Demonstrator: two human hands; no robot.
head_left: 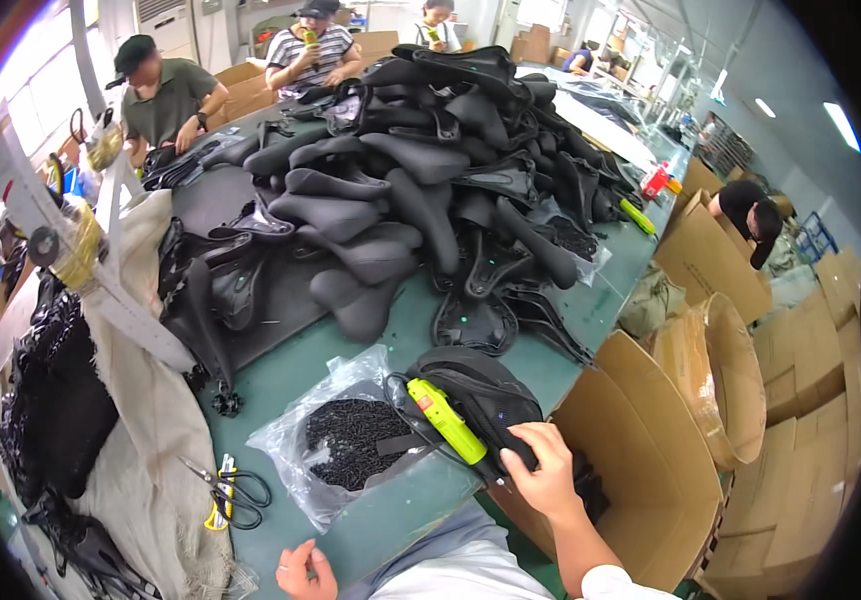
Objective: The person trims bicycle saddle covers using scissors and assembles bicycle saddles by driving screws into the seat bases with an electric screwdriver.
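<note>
Low in the picture, at the table's near edge, my left hand (306,573) hangs loosely with its fingers a little apart and nothing in them. My right hand (542,466) is open, its fingertips at the edge of a black bag (495,393). Against that bag leans a lime-green electric screwdriver (445,420), its lower end close to my right fingers. A clear plastic bag (295,420) lies open left of it, full of small black screws (355,440). Scissors with black handles (240,499) and a yellow utility knife (220,495) rest beyond my left hand.
Black bicycle saddles (370,200) are heaped over the green table (570,325). An open cardboard box (640,430) stands by my right arm. A metal frame (90,260) and beige cloth (140,400) are at the left. Several people work around the table; another lime-green screwdriver (638,216) lies far right.
</note>
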